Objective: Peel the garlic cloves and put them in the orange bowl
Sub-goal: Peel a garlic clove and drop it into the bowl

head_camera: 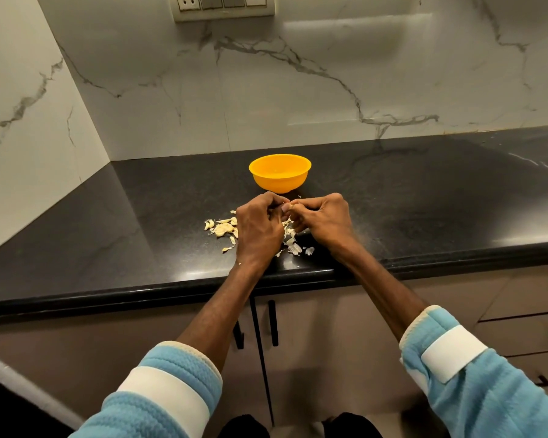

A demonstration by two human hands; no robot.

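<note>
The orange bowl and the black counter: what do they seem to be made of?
The orange bowl looks like plastic: one even bright colour, a thin smooth rim, a soft dull sheen. The black counter looks like polished stone, perhaps granite: fine speckles, faint pale veins, glossy reflections. Sight alone cannot confirm either.

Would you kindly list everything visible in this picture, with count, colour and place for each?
orange bowl: one, orange, on the countertop just beyond the hands
garlic clove: one, pale, pinched between both hands, mostly hidden
garlic pieces: several, cream, on the countertop left of the hands
skins: several, whitish, on the countertop under the hands
countertop: one, black
wall: white, grey-veined, behind the countertop
switch panel: one, off-white, top of the wall
cabinet doors: two, brown-grey, under the countertop
drawers: brown-grey, lower right
sleeves: two, light blue with white bands
left hand: grips the clove
right hand: pinches the clove
</note>
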